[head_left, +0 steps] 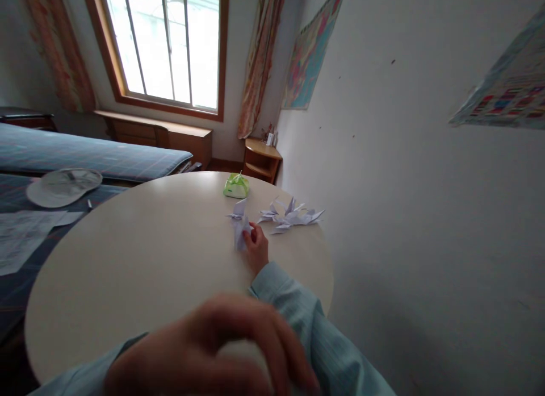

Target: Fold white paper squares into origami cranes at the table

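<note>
- Right hand (256, 249): thumb and fingers pinching a folded paper piece (239, 240), held at the surface (149, 242), right of its middle.
- Left hand (204, 339): blurred, close to camera, fingers curled; fingertips run to the frame bottom, can't make out if it grips anything.
- Another white folded piece (239, 208) just beyond the held one; touching or apart, unclear.
- Paper cluster (292, 217) to the right, several pointed pieces overlapping, count unclear.
- Progress, judged: clustered pieces look fully folded; held one looks folded too, sits apart from cluster. What's left can't be read from here; no unfolded sheet seen on the surface.
- Edges: cluster lies near the surface's right rim, wall (404, 214) just past it, tight there. Green packet (235, 187) near far rim, behind the papers.
- Room: widest on the surface's left half, out to its curved edge; right sleeve (293, 305) covers part of the near right.
</note>
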The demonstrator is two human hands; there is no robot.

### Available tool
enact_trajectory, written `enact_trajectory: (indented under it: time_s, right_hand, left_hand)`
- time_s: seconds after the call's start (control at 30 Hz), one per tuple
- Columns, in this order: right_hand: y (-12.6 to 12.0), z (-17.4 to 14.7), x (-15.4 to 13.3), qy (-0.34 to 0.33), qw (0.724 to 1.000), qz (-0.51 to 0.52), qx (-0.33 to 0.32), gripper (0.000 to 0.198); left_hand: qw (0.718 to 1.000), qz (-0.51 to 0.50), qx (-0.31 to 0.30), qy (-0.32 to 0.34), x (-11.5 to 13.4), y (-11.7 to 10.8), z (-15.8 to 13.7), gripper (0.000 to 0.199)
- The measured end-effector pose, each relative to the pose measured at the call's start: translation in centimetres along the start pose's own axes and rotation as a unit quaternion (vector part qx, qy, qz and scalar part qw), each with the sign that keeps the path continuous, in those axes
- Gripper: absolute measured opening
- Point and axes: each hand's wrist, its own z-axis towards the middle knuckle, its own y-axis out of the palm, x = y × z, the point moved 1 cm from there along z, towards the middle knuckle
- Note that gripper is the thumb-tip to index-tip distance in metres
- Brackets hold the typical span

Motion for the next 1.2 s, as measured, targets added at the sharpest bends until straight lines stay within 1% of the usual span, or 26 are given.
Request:
enact_trajectory:
  time_s: [0.07,0.1,0.13,0.2,0.23,0.27,0.3,0.37,0.5,0.77,1.03,1.2]
  right_hand:
    - [0.0,0.2,0.5,0.039,0.998,0.056,-0.013,0.031]
    - [0.0,0.3,0.7,0.060,0.994,0.089,-0.024,0.031]
    - [0.1,0.4,0.8,0.077,0.989,0.120,-0.033,0.032]
    - [0.2,0.5,1.1,0.109,0.979,0.171,-0.028,0.034]
    - [0.4,0.5,1.2,0.125,0.973,0.191,-0.034,0.035]
    - [0.5,0.5,1.2,0.137,0.968,0.207,-0.045,0.035]
    - [0.6,0.5,1.3,0.143,0.964,0.218,-0.059,0.033]
    - [0.8,0.4,1.2,0.140,0.960,0.226,-0.085,0.028]
    - [0.7,0.3,0.8,0.129,0.964,0.206,-0.106,0.024]
    - [0.5,0.3,0.6,0.097,0.973,0.183,-0.104,0.023]
    - [0.3,0.0,-0.4,0.092,0.972,0.182,-0.115,0.023]
    - [0.2,-0.2,-0.8,0.078,0.971,0.191,-0.123,0.023]
  left_hand:
    - [0.990,0.009,0.124,-0.066,-3.5,-2.8,1.5,0.038]
    - [0.976,0.019,0.192,-0.102,-5.3,-4.3,2.3,0.038]
    - [0.969,0.033,0.213,-0.120,-6.9,-5.8,3.2,0.037]
    - [0.960,0.057,0.233,-0.146,-9.8,-8.2,4.3,0.037]
    - [0.954,0.067,0.239,-0.169,-11.0,-9.2,4.6,0.038]
    - [0.939,0.067,0.268,-0.204,-12.1,-9.9,4.6,0.040]
    - [0.930,0.065,0.293,-0.211,-12.9,-10.4,4.4,0.040]
    - [0.930,0.072,0.312,-0.180,-14.0,-10.8,3.9,0.038]
    - [0.938,0.102,0.296,-0.148,-14.7,-10.3,3.1,0.035]
    - [0.929,0.161,0.300,-0.145,-14.5,-10.4,3.1,0.030]
    - [0.931,0.140,0.304,-0.147,-15.5,-10.9,3.1,0.031]
    - [0.935,0.108,0.308,-0.139,-15.8,-11.1,3.0,0.030]
